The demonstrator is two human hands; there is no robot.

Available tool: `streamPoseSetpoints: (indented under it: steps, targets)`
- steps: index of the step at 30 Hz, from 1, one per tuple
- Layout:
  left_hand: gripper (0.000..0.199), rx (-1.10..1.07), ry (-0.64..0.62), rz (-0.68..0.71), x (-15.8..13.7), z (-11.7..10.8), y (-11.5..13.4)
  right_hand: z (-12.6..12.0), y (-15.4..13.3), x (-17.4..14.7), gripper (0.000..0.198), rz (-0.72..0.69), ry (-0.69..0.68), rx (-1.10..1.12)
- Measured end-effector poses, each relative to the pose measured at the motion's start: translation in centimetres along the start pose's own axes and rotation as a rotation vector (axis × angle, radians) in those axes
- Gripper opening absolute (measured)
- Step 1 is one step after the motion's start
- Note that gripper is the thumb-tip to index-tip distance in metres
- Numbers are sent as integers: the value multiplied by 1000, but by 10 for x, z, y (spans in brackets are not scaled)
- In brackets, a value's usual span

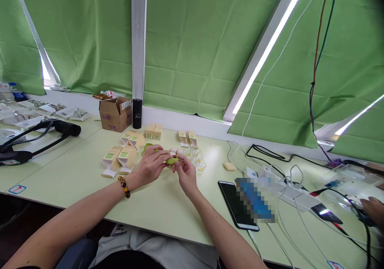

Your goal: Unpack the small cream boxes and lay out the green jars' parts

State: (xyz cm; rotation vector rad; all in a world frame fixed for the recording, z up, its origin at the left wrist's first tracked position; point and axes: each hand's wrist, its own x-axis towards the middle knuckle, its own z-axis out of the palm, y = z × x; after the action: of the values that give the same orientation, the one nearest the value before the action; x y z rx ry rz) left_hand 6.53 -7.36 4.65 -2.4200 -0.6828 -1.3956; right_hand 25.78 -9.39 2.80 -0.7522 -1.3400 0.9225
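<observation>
Above the pale tabletop, my left hand (151, 166) and my right hand (186, 174) meet at a small, rounded green object (172, 161). Fingertips of both hands pinch it from either side; its exact kind is too small to make out. More green pieces (147, 146) lie just behind my left fingers, partly hidden by them. Clear small containers with yellow bits (199, 163) stand beyond my right hand. To the left of my left hand are open beige cartons with green labels (127, 158). A beaded bracelet (124, 187) circles my left wrist.
More small cartons (153, 132) stand at the back, near a brown cardboard box (115, 114) and a black tumbler (137, 114). To the right lie a phone (237, 205), a power strip (295, 195) and tangled cables. Another person's hand (373, 210) shows at the right edge.
</observation>
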Motion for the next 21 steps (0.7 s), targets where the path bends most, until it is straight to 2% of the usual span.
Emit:
streamPoseSetpoints:
  steps: [4,7,10,14,18,21]
  targets:
    - [41,-97,55,-110,-3,7,-6,-2,-4,-6,50,-72,-63,-58]
    - [41,-224,79,-277,-6,11,-7,-1,-5,-10,59,-144,-109,-164]
    - [38,-387,63,-467,-7,15,-2,0,-3,-10,60,-198,-75,-294]
    - [36,-653,-7,-660,-6,19,8,0,0,-7,53,-274,4,-455]
    - [25,-768,-51,-696,-3,21,11,-1,-1,-7,42,-312,61,-501]
    - [22,-689,-87,-647,-4,21,7,0,-1,-7,39,-326,45,-448]
